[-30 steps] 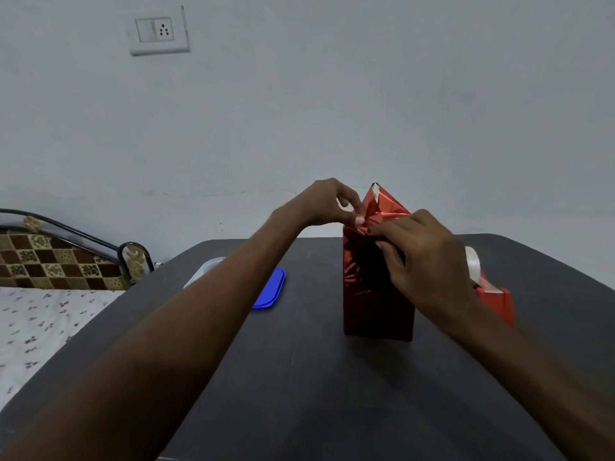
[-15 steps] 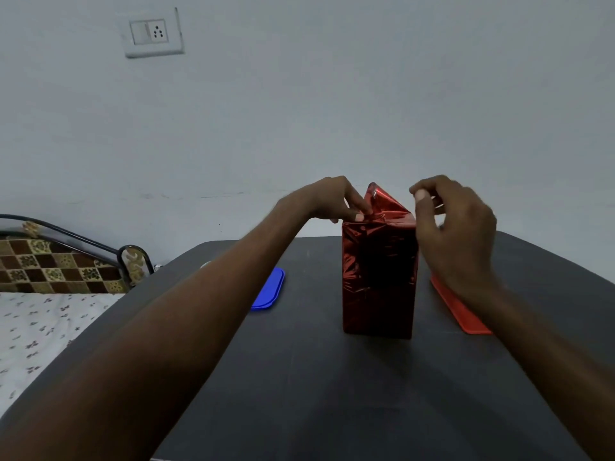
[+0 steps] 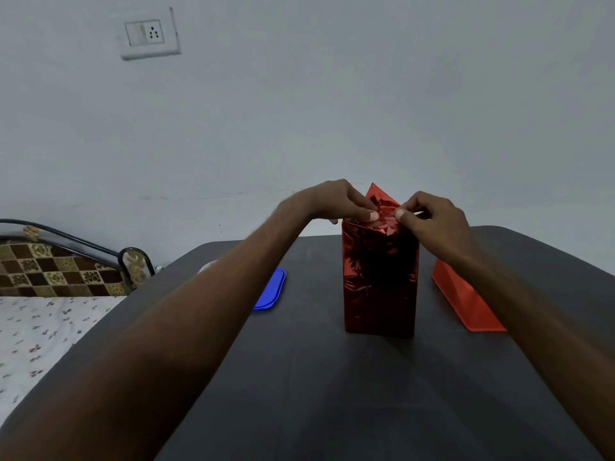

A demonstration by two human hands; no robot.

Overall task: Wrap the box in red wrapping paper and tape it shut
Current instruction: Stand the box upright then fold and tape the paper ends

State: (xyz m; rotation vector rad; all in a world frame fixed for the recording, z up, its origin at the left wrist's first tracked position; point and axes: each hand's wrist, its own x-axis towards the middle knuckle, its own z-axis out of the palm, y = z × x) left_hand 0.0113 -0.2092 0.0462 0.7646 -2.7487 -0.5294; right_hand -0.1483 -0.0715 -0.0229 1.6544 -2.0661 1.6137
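Our box [image 3: 379, 277] stands upright mid-table [image 3: 332, 394], its sides already sheathed in crinkly, glossy red foil. We judge only the top folds and taping remain. Our left hand [image 3: 336, 202] and right hand [image 3: 432, 217] pinch the foil above the box; one stiff triangular flap [image 3: 379, 196] pokes up.

There is one view only, from a wide-angle camera worn on the person's head, looking forward and slightly down across the dark counter [image 3: 332, 410]. Both forearms enter from the bottom corners and meet near the middle of the frame, where the left hand [image 3: 336, 202] and right hand [image 3: 432, 217] sit at about arm's length from the lens. The upper half of the frame is the pale wall [image 3: 366, 94] with a switch plate [image 3: 148, 34] at upper left. A bed [image 3: 43, 314] lies at the left edge. Straight lines bow toward the edges.
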